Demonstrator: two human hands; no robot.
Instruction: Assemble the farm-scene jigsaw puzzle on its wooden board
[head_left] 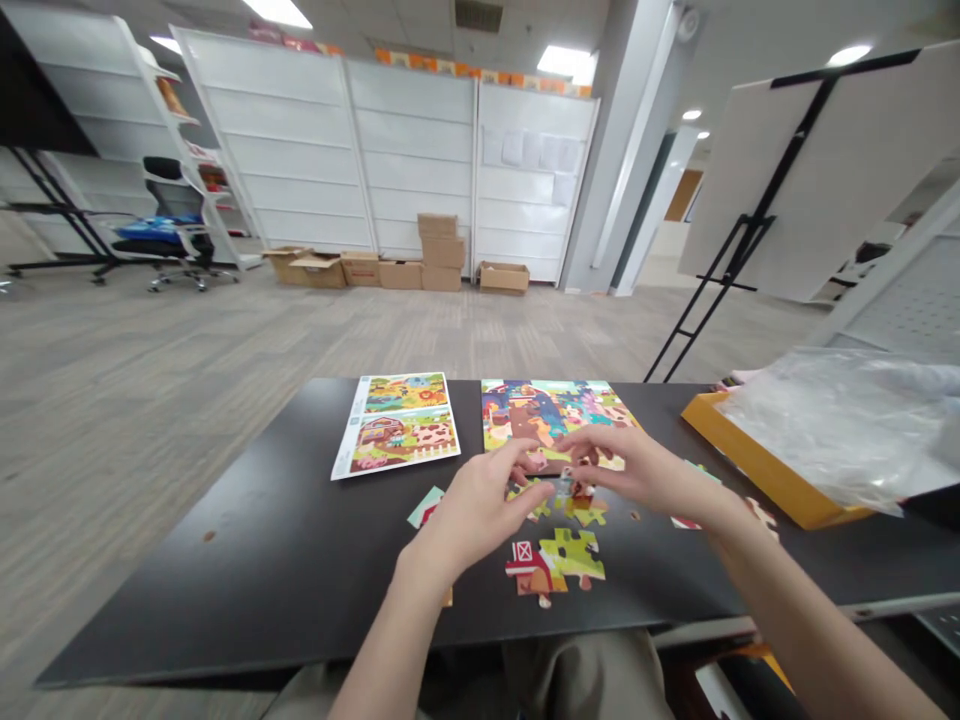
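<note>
My left hand hovers over the table with thumb and fingers apart, nothing visible between them. Opposite it, my right hand has its fingers bent around a small, blurred puzzle piece at the thumb tip; the grip is partly hidden. Beneath both hands lie loose yellow-green puzzle pieces. Nearer my body is a joined group of pieces showing a red barn and green grass. Behind the hands rests a colourful picture puzzle, its lower part covered by my fingers.
A printed reference sheet with two pictures lies at the left on the black table. Other pieces sit beside my left hand, and some by my right forearm. An orange box with clear plastic stands at the right.
</note>
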